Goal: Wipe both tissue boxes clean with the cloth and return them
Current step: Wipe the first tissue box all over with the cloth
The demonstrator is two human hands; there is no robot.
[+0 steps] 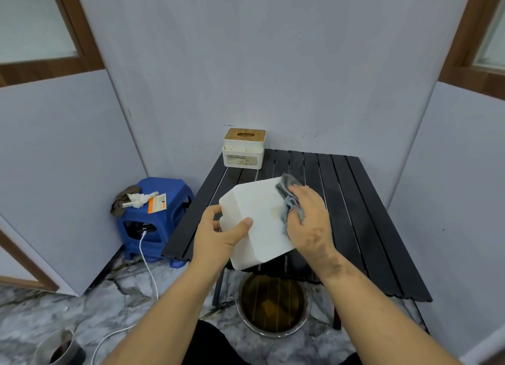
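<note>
White box (257, 217): smooth plastic, rounded corners, tilted and lifted above the table near the middle of the frame; faint yellowish stains on its upper face.
Left hand (218, 233): grips the box's left end, thumb on top, fingers curled under the edge.
Right hand (308, 219): presses a grey cloth (289, 200) — soft and crumpled — on the right part of the box, fingers bent over it.
Second box (244, 152): white body with a wooden lid (oval slot in it), standing at the table's far left corner, stained label on the front.
Table (355, 200): black slats, ribbed.
Stool (155, 217): blue plastic, left of the table, with rags and paper on top.
Basin (273, 307): round, holds brownish water, on the marble floor under the table's near edge.
</note>
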